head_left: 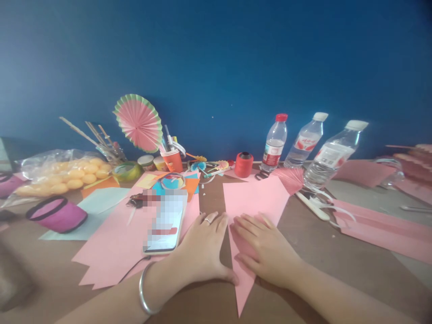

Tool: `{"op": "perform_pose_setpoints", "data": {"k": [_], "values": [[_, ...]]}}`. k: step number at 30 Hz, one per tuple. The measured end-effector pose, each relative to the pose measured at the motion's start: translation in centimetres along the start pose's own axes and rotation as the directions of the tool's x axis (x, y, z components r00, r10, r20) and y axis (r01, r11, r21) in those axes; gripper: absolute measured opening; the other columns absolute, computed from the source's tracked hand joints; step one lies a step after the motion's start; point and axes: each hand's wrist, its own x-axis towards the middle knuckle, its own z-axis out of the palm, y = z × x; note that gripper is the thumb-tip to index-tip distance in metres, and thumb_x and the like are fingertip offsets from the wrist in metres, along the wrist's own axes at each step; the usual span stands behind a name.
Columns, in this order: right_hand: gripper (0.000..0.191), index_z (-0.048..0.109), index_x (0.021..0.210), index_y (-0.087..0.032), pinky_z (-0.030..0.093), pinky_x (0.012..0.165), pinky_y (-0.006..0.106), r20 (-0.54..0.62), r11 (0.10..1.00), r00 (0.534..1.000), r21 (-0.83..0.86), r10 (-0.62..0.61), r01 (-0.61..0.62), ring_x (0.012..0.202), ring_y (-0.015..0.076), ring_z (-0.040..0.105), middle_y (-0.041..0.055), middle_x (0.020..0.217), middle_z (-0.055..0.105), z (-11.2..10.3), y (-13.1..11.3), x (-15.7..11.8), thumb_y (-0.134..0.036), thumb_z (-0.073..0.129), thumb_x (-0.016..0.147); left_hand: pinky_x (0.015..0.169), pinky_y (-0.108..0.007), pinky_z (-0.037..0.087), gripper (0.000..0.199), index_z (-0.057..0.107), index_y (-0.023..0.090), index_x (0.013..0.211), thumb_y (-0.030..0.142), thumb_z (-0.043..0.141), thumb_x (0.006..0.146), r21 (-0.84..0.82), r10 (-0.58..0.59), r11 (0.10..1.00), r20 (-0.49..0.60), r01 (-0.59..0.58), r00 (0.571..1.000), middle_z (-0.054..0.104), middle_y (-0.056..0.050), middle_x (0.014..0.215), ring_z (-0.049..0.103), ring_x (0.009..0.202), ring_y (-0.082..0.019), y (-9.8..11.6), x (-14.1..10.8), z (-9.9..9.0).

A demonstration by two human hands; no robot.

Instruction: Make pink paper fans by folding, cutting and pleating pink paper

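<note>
A folded sheet of pink paper [254, 193] lies on the brown table, its narrow point toward me. My right hand [265, 245] rests flat on it with the fingers stretched forward. Beside the sheet's left edge is my left hand [207, 245], palm down, fingers extended, the thumb tip at the paper near its lower point. A ring and a silver bangle [141, 288] are on that hand and wrist. Just left of it, a phone [167, 225] with a partly blurred screen lies on several pink sheets [104, 252].
Along the blue wall stand three water bottles [274, 144], a red thread spool [243, 164], an orange cup [172, 160] of pens and a watermelon paper fan [138, 121]. A bag of yellow balls [74, 173] and a purple fabric ring [57, 213] lie left; pink strips [388, 229] lie right.
</note>
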Motion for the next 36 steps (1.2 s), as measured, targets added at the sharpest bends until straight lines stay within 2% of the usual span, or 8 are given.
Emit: {"op": "perform_pose_setpoints", "data": {"k": [7, 12, 28, 36], "values": [[0.057, 0.044, 0.135, -0.017, 0.019, 0.108, 0.055, -0.003, 1.0, 1.0, 0.005, -0.005, 0.005, 0.13, 0.0294, 0.037, 0.0111, 0.14, 0.045, 0.02, 0.04, -0.05, -0.045, 0.048, 0.086, 0.104, -0.051, 0.031, 0.119, 0.032, 0.016, 0.138, 0.079, 0.064, 0.043, -0.085, -0.041, 0.996, 0.001, 0.041, 0.999, 0.044, -0.017, 0.138, 0.04, 0.126, -0.039, -0.29, -0.24, 0.43], [0.058, 0.043, 0.136, -0.017, 0.016, 0.109, 0.055, 0.019, 1.0, 1.0, 0.013, 0.007, -0.007, 0.131, 0.0287, 0.034, 0.0091, 0.141, 0.043, 0.02, -0.01, 0.0, -0.047, 0.046, 0.086, 0.106, -0.051, 0.029, 0.124, 0.029, 0.011, 0.14, 0.08, 0.064, 0.043, -0.048, -0.042, 0.998, 0.022, 0.043, 0.999, 0.04, -0.021, 0.141, 0.039, 0.127, -0.038, -0.14, -0.16, 0.08], [0.059, 0.04, 0.138, -0.019, 0.013, 0.11, 0.054, 0.033, 1.0, 0.999, 0.025, -0.001, 0.0, 0.133, 0.0267, 0.031, 0.0084, 0.143, 0.041, 0.06, 0.14, 0.07, -0.049, 0.043, 0.088, 0.105, -0.051, 0.029, 0.123, 0.031, 0.015, 0.139, 0.079, 0.066, 0.04, -0.038, -0.04, 0.998, -0.007, 0.04, 0.999, 0.041, -0.019, 0.14, 0.039, 0.127, -0.038, -0.29, -0.08, 0.48], [0.059, 0.038, 0.139, -0.019, 0.011, 0.11, 0.055, 0.059, 0.999, 0.998, 0.044, 0.0, -0.003, 0.133, 0.0259, 0.03, 0.0067, 0.144, 0.039, -0.16, 0.05, 0.11, -0.05, 0.042, 0.088, 0.104, -0.05, 0.031, 0.121, 0.033, 0.014, 0.138, 0.078, 0.067, 0.041, -0.036, -0.041, 0.999, 0.004, 0.041, 0.999, 0.044, -0.019, 0.138, 0.042, 0.125, -0.038, -0.08, 0.02, 0.03]]}}
